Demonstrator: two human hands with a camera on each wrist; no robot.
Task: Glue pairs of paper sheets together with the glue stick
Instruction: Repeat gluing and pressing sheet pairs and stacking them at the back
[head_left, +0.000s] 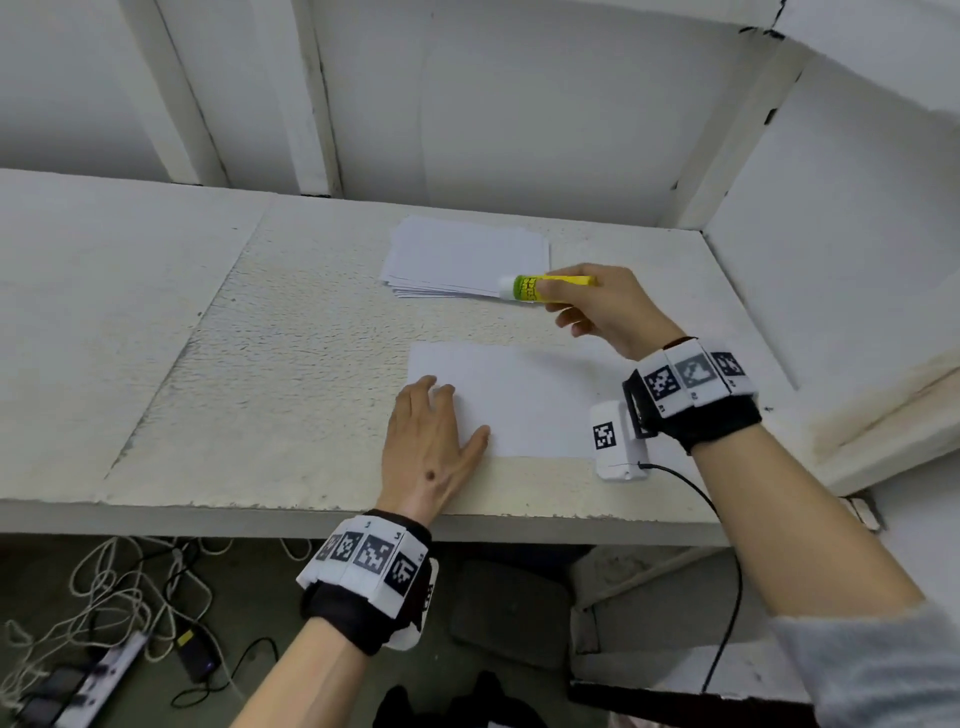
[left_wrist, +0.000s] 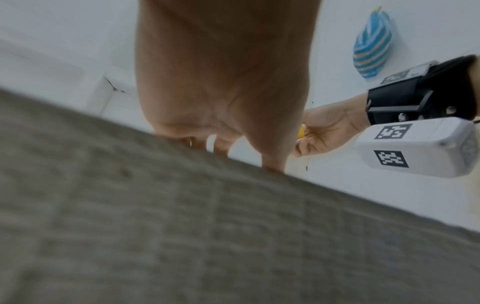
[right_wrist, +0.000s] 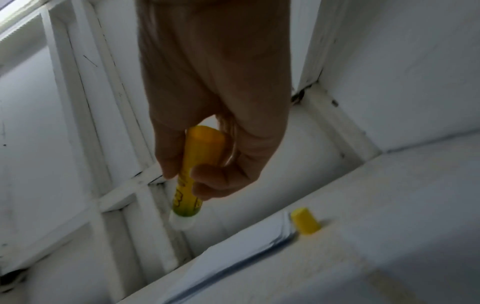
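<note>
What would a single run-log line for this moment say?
left hand: flat on single sheet | right hand: grips uncapped glue stick, raised | cap: on table beside paper stack

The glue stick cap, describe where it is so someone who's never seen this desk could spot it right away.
Start at the white desk and find the stack of paper sheets near the back wall. The glue stick cap stands on the desk right beside that stack's corner, apart from the glue stick gripped in the right hand. It is the only small yellow tapered piece lying loose there.
</note>
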